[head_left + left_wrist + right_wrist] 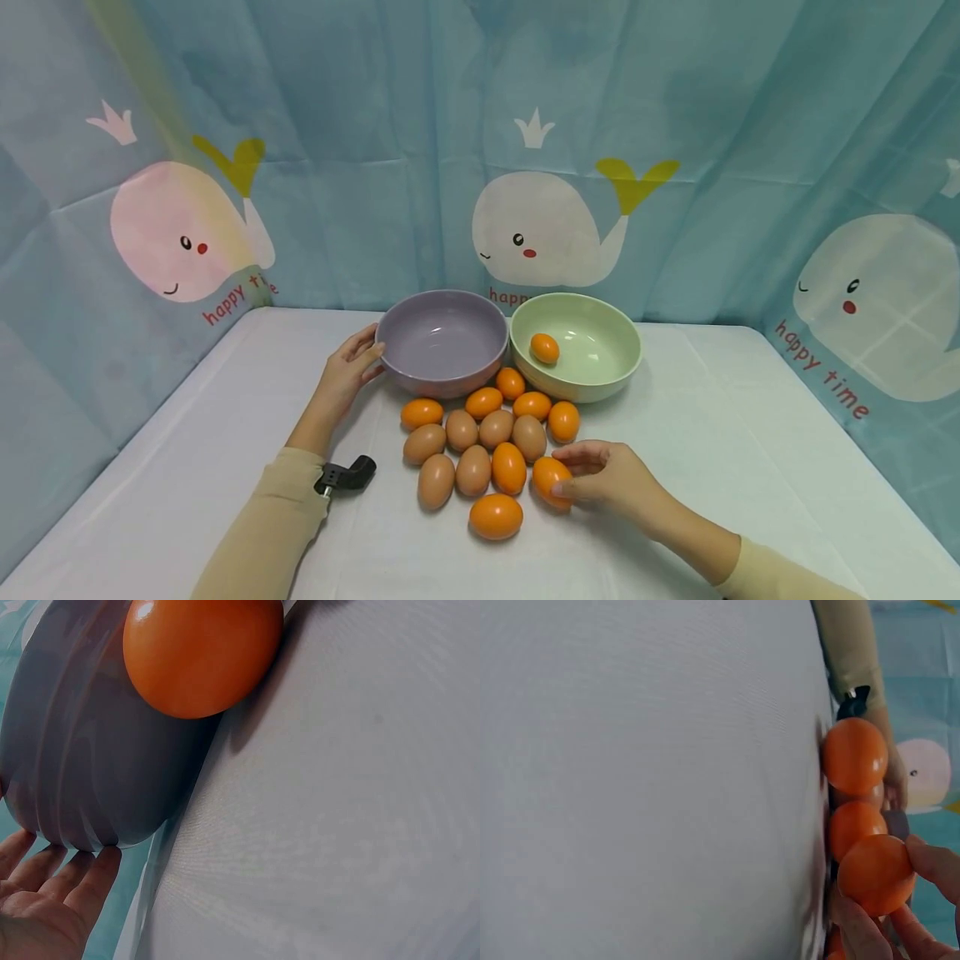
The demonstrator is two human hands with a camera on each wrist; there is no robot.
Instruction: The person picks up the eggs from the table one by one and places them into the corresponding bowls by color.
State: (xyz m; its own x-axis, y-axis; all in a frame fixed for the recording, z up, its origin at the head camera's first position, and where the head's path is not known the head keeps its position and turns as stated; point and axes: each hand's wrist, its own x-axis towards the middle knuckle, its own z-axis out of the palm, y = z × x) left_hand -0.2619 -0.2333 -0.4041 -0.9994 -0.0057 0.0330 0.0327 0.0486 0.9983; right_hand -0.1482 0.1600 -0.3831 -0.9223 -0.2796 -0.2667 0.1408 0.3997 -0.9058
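Note:
A purple bowl stands at the back of the table, with my left hand against its left side. In the left wrist view the fairly straight fingers of that hand touch the bowl's outer wall. My right hand pinches an orange egg between thumb and fingers at the right of the group. The right wrist view shows this orange egg between the fingertips. Several other orange eggs and several brown eggs lie in front of the bowls.
A green bowl touches or nearly touches the purple one on its right and contains one orange egg. A white cloth covers the table. Behind hangs a blue curtain with whale prints. A black wrist mount sits at the left sleeve.

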